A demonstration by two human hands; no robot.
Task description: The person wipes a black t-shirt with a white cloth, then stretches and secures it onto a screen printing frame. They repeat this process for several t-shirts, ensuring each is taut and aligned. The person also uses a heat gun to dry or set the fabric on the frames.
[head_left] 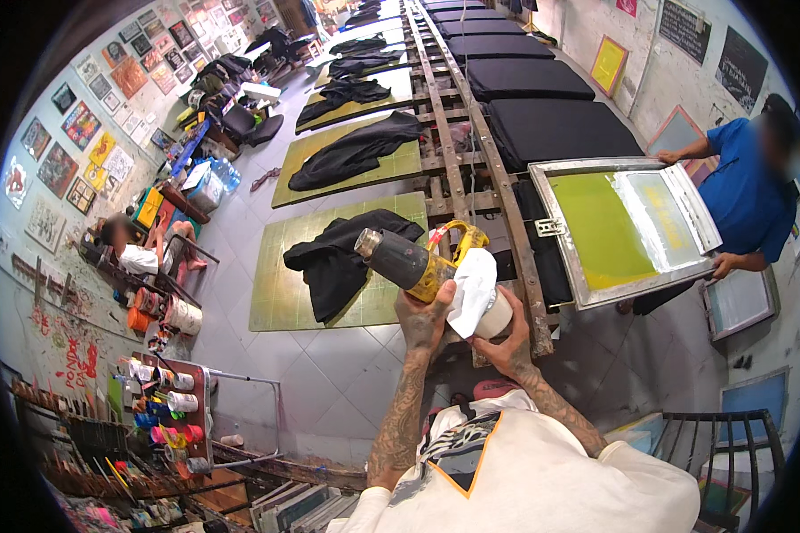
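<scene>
My left hand [424,318] is closed round the body of a yellow and black heat gun [402,259], its metal nozzle pointing left. Beside it, my right hand [507,345] grips a pale, rounded, roll-like object [496,318] whose exact kind I cannot make out. A crumpled white sheet [473,289] hangs between the hands, covering part of both objects. Below the heat gun, a black garment [342,262] lies rumpled on a yellow-green printing board [284,306].
A metal rail [482,133] runs away between boards with black garments and black-covered boards [556,133]. At right, a person in blue [740,178] holds a framed printing screen [596,231]. Another person sits at left [142,258]. A rack of paint pots [173,400] stands lower left.
</scene>
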